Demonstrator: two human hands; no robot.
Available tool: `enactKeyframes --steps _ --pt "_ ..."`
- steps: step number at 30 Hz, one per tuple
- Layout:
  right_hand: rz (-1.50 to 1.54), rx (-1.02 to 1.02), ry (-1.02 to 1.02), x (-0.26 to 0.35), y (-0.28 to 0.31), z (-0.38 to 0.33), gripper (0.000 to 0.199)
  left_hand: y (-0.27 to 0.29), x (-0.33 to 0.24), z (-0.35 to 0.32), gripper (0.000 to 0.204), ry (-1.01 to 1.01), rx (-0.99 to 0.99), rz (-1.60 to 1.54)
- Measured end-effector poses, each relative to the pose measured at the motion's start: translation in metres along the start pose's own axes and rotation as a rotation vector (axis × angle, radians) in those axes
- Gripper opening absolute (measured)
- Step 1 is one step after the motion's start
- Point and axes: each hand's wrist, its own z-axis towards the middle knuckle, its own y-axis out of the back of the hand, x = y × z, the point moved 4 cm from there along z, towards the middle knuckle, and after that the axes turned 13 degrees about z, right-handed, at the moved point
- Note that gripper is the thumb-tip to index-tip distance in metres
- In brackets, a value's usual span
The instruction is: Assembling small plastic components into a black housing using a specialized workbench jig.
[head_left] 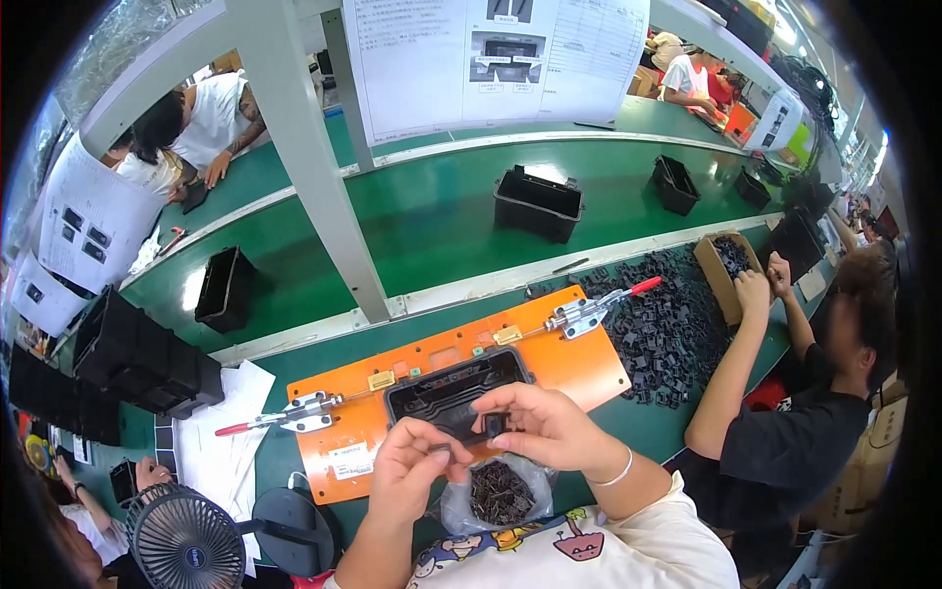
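Beside the green conveyor (422,216), a small black part (495,424) is being pinched by the right hand (554,428), and a thin dark piece (441,450) by the left hand (407,473), fingertips closed, near the black case (453,391) on the orange fixture (579,365). Small-part fitting is apparently being done by hand; steady, careful alignment is probably being called for next.
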Motion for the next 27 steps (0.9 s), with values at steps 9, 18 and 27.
enactKeyframes --steps 9,18,27 --pt "-0.383 -0.166 -0.014 -0.003 0.003 -0.006 0.029 -0.017 -0.007 -0.005 0.013 -0.056 0.087 0.174" --pt "-0.534 0.038 0.19 0.015 -0.038 -0.006 0.037 -0.01 -0.001 0.0 0.013 -0.065 0.044 0.005" --pt "-0.527 -0.036 0.056 0.007 -0.021 -0.001 0.027 -0.01 0.007 -0.002 0.011 -0.099 0.125 -0.015"
